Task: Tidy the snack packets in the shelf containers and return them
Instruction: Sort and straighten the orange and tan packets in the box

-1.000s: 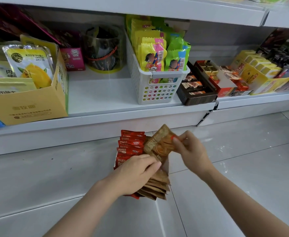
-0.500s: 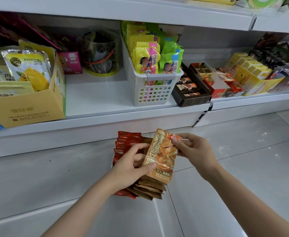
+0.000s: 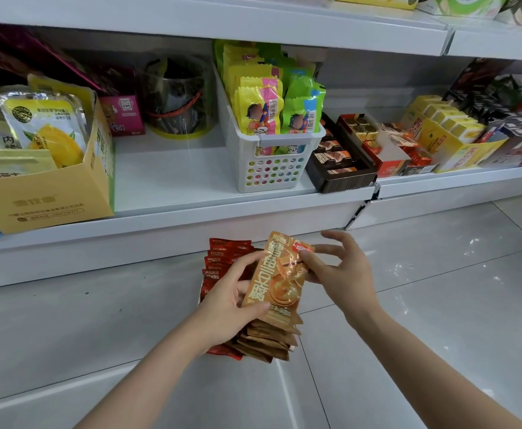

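Low over a tiled floor (image 3: 439,305), in front of a white shelf (image 3: 173,178).

Orange packet (image 3: 279,274) held up between both hands, face toward camera, tilted, top edge leaning right. Left hand (image 3: 228,300) curled round its left edge: thumb pressed on the lower front, fingers (image 3: 247,261) behind the upper left side. Right hand (image 3: 343,274) pinching the packet's upper right edge between thumb and forefinger; remaining fingers spread and lifted clear.

Directly beneath the hands, a container on the floor, mostly hidden, only a sliver of white wall showing. Inside: row of red packets (image 3: 227,253) standing on the left side, row of brown packets (image 3: 267,342) on the right side, fanned toward the camera. Held packet above the brown row, its bottom edge touching or just over them; cannot tell which.

On the shelf, left to right: yellow cardboard box (image 3: 46,199) with pouches showing a yellow fruit; small pink box (image 3: 125,114) at the back; clear round tub (image 3: 177,97) with dark contents; white basket (image 3: 269,162) with holes in front, packed upright with yellow and green sweets; dark tray of chocolates (image 3: 337,162); red box (image 3: 389,159); yellow display carton (image 3: 451,137); dark boxes at far right. Bare stretch of shelf between cardboard box and basket.
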